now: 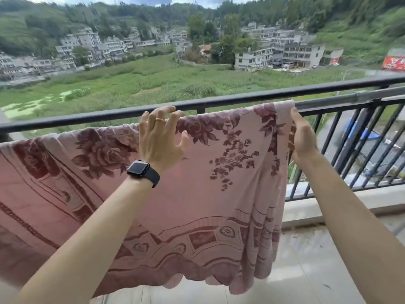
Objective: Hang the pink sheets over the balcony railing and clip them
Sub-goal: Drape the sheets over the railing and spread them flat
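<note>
A pink sheet (208,183) with dark red flowers and a patterned border hangs over a rail of the dark balcony railing (241,98). It runs from the left edge of the view to right of centre and drapes down toward the floor. My left hand (161,139), with a ring and a black watch on the wrist, rests on the sheet's top fold with fingers spread. At the sheet's right edge, my right hand (303,137) holds the cloth just below the rail. No clips are in view.
The railing's vertical bars (355,150) stand to the right of the sheet above a concrete ledge (328,205). Pale floor tiles (306,270) lie below. Beyond the railing are green fields and buildings far below.
</note>
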`<action>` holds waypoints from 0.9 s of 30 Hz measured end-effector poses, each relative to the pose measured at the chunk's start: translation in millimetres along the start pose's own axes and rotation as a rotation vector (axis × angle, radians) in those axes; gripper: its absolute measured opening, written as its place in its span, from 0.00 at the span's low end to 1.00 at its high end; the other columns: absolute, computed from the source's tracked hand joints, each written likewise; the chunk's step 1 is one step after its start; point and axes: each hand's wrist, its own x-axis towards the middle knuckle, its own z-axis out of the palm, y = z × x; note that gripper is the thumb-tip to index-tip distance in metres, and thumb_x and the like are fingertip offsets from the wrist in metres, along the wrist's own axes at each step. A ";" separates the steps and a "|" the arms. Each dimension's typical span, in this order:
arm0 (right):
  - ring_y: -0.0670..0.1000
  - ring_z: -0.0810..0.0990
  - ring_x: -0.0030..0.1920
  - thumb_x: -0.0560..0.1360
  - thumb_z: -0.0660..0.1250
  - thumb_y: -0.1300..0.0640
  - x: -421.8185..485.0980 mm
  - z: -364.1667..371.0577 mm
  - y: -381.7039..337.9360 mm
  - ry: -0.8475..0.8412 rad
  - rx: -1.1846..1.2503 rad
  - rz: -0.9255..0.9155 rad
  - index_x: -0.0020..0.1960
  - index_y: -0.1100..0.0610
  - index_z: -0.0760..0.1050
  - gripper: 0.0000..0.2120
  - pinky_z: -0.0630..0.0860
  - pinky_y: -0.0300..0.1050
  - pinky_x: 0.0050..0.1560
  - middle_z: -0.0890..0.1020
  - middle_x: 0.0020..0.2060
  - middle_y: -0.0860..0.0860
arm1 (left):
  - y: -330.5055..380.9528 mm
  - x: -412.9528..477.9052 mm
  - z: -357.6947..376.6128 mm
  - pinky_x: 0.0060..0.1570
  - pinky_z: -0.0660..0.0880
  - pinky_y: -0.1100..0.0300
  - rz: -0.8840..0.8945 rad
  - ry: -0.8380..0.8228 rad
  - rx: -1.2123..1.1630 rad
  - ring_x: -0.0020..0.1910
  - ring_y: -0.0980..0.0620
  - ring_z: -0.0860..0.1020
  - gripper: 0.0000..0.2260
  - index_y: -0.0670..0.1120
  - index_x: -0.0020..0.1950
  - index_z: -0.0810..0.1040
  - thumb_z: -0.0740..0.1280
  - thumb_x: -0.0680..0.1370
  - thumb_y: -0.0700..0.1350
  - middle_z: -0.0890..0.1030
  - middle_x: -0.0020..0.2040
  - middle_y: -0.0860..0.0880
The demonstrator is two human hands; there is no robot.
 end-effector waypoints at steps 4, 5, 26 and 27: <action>0.56 0.84 0.48 0.79 0.60 0.40 11.0 14.0 -12.2 0.092 -0.122 0.014 0.46 0.53 0.80 0.19 0.82 0.53 0.52 0.85 0.47 0.53 | 42.7 43.1 21.6 0.71 0.60 0.45 0.020 -0.105 -0.010 0.66 0.43 0.72 0.25 0.49 0.71 0.69 0.59 0.79 0.60 0.75 0.67 0.45; 0.56 0.84 0.48 0.80 0.61 0.42 9.6 12.5 -11.6 0.106 -0.166 -0.041 0.44 0.53 0.79 0.17 0.82 0.52 0.51 0.84 0.45 0.52 | 47.7 45.9 29.7 0.70 0.61 0.45 0.022 -0.157 -0.004 0.65 0.43 0.73 0.25 0.49 0.71 0.69 0.58 0.80 0.61 0.77 0.66 0.45; 0.54 0.83 0.58 0.79 0.55 0.35 63.4 -77.8 -5.8 -0.369 0.108 0.056 0.62 0.54 0.79 0.28 0.78 0.52 0.58 0.84 0.57 0.53 | 147.3 47.7 49.9 0.74 0.53 0.41 -0.121 -0.014 0.132 0.72 0.44 0.65 0.26 0.50 0.75 0.66 0.61 0.78 0.57 0.68 0.73 0.46; 0.54 0.83 0.57 0.79 0.54 0.34 65.1 -76.7 -10.6 -0.389 0.056 0.093 0.61 0.54 0.80 0.28 0.77 0.54 0.61 0.84 0.57 0.53 | 161.6 61.6 52.8 0.74 0.54 0.42 -0.100 -0.046 0.131 0.72 0.45 0.66 0.26 0.51 0.75 0.65 0.59 0.79 0.59 0.69 0.73 0.46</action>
